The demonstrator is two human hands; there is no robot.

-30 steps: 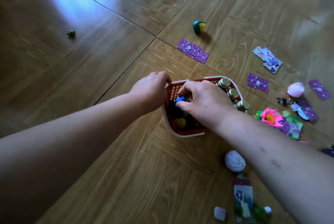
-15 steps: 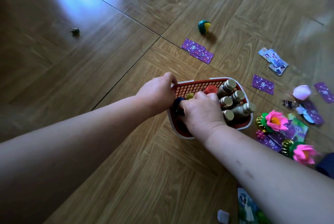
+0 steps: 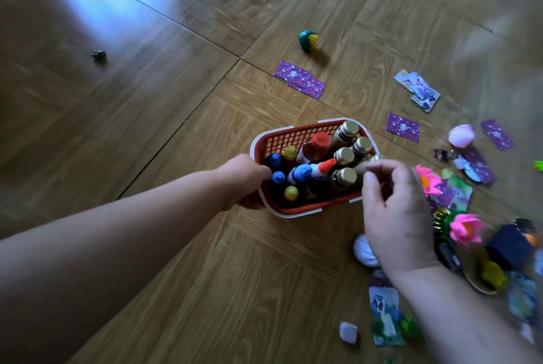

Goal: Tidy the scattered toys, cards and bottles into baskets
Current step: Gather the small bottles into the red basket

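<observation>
- One small dark toy (image 3: 99, 55) lies well left of the basket (image 3: 293, 136), uncollected
- left hand (image 3: 241, 178) has its fingers wrapped over the basket's left rim
- bottles (image 3: 343, 155) stand packed inside it, that bit looks done
- right hand (image 3: 393, 202) at the basket's right edge, fingers half curled, too blurry to tell if it holds anything
- purple cards (image 3: 299, 78) and pink flowers (image 3: 465, 228) lie loose on the floor, plenty left

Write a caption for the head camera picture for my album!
Left hand grips a red basket of bottles; right hand beside it, cards scattered around.
</observation>
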